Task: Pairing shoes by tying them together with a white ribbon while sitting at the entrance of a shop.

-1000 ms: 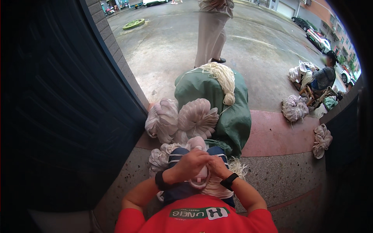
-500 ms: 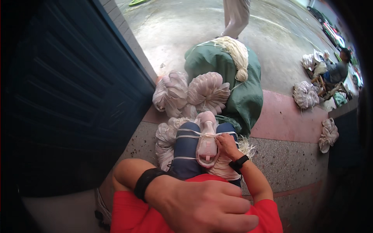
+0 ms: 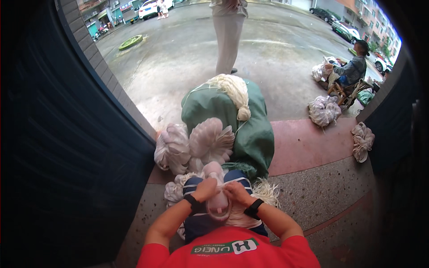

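Observation:
On my lap lies a pale pink shoe (image 3: 219, 203), its toe pointing away from me. White lace (image 3: 220, 184) crosses its middle, and white bands also run over my dark blue trouser legs. My left hand (image 3: 205, 190) is closed at the left side of the shoe, its fingertips on the lace. From the right, my right hand (image 3: 237, 192) pinches the lace near the shoe's middle. The two hands are a short gap apart. Both fingertips are small in view, and part of the shoe's upper is hidden behind them.
Ahead stands a big green sack (image 3: 254, 120) with a cream hank of laces (image 3: 236, 91) on top. Fanned bundles of pale shoe pieces (image 3: 211, 140) lean against it. A dark door (image 3: 80, 134) stands left. A standing person and a seated person (image 3: 353, 67) are beyond.
My left hand has gone from close in front of my chest out to the shoe's lace. My right hand stays at the lace. The view has tilted up, showing more of the yard.

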`<state>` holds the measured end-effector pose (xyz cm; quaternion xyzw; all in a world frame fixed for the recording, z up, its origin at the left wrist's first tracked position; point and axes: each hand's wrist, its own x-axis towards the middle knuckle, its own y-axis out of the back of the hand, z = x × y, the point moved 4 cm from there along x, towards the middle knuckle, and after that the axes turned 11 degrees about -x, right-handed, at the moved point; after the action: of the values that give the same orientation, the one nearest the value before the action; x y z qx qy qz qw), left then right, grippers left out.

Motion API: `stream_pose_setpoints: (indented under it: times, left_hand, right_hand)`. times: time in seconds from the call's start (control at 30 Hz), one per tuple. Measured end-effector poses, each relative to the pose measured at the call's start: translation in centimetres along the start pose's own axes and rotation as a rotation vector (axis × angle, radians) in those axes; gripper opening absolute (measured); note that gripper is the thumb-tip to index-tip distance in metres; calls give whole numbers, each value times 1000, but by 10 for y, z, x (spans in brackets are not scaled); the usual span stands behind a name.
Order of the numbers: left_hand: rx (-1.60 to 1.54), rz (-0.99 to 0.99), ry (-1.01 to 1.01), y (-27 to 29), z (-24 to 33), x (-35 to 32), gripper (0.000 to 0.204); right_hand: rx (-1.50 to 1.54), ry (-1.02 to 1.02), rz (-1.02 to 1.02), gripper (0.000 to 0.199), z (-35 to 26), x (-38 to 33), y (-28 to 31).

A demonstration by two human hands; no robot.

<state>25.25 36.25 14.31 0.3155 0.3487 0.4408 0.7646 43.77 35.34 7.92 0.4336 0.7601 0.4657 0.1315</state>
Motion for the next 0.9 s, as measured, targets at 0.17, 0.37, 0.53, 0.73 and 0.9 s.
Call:
stream_pose_setpoints:
  times: [0.17, 0.37, 0.53, 0.73, 0.9]
  left_hand:
    - [5, -5, -24, -19, -8, 9, 23]
    - [-391, 76, -93, -19, -24, 11, 21]
    - [-966, -42, 84, -2, -29, 23, 42]
    - [-1122, -33, 122, 25, -5, 39, 38]
    - [-1009, -56, 55, 17, 6, 70, 37]
  right_hand:
    - [-32, 66, -64, 17, -17, 4, 15]
    - [-382, 343, -123, 14, -36, 17, 16]
    - [-508, 342, -225, 12, -41, 20, 17]
    - [-410, 360, -107, 16, -52, 16, 43]
    - [93, 342, 27, 22, -121, 20, 143]
